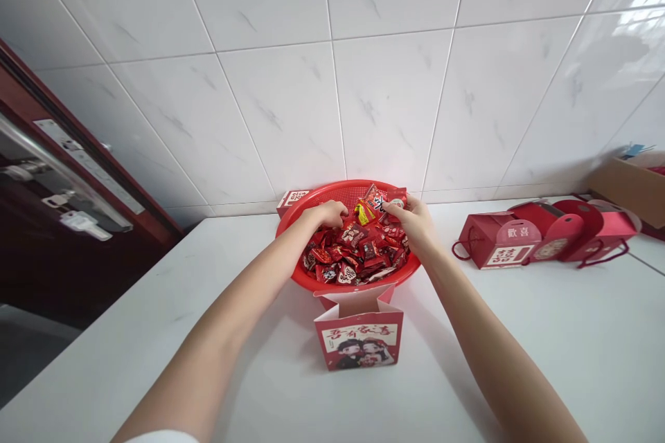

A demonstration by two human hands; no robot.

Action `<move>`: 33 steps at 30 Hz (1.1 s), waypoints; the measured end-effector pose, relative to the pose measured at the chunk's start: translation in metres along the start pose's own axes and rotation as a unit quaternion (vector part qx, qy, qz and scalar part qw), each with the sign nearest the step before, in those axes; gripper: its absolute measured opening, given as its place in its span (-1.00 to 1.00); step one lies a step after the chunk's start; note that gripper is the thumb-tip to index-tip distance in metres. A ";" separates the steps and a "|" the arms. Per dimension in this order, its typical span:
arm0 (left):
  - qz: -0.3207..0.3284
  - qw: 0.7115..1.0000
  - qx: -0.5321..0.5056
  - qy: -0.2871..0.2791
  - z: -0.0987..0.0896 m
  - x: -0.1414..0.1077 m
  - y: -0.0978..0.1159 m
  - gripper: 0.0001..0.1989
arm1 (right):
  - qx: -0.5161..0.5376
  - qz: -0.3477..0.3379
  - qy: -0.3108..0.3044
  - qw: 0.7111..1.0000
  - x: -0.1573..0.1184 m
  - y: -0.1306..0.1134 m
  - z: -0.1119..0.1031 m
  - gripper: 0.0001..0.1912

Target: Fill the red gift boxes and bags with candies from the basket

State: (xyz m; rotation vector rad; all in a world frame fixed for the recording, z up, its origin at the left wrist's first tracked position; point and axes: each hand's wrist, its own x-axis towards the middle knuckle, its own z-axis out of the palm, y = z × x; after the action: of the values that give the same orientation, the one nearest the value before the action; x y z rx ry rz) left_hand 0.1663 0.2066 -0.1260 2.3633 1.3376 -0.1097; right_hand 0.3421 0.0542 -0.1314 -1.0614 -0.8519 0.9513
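Head cam: pinching red candy pkt (397, 194) in R hand (416, 223), at far R of red plastic basket (312, 283); holding L hand (331, 213) curled over wrapped candies (358, 252), can't tell if gripping any. Nearer than both hands, see open gift box (359, 332), not yet shut, can't tell if filled; well R of grip, closed handled boxes (499, 242), prob. done. Plenty left in basket. Can read 吾有家喜 on open gift box, 歡喜 on a closed one.

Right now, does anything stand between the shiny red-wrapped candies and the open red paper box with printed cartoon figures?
Yes, one thing: the red plastic basket's near rim. Nothing else visible stands between the candies and the box.
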 end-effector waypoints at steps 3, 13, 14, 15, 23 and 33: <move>-0.004 1.000 0.023 -0.016 0.002 0.003 0.004 -0.87 | 0.001 -0.002 -0.004 1.000 0.001 0.001 -0.001 -0.71; 0.079 0.990 -0.116 0.001 -0.009 -0.004 0.003 -0.75 | 0.006 0.001 -0.008 1.000 0.002 0.001 0.000 -0.71; 0.090 0.987 -0.132 0.010 -0.011 -0.005 0.005 -0.73 | 0.006 0.001 -0.008 1.000 0.003 0.001 0.000 -0.71; 0.100 0.984 -0.145 0.018 -0.012 -0.005 0.007 -0.73 | 0.007 0.001 -0.009 1.000 0.003 0.001 0.000 -0.71; 0.054 0.992 -0.096 0.057 -0.006 -0.007 0.003 -0.86 | 0.004 0.003 -0.002 1.000 0.001 0.000 0.000 -0.70; 0.087 0.996 0.006 0.013 0.003 0.002 0.010 -0.69 | 0.010 0.006 0.006 1.000 0.000 -0.001 0.001 -0.70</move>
State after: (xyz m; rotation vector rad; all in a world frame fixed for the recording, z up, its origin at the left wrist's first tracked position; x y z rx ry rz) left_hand 0.1763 0.2029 -0.1258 2.4863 1.1384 -0.0357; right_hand 0.3416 0.0541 -0.1307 -1.0557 -0.8253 0.9614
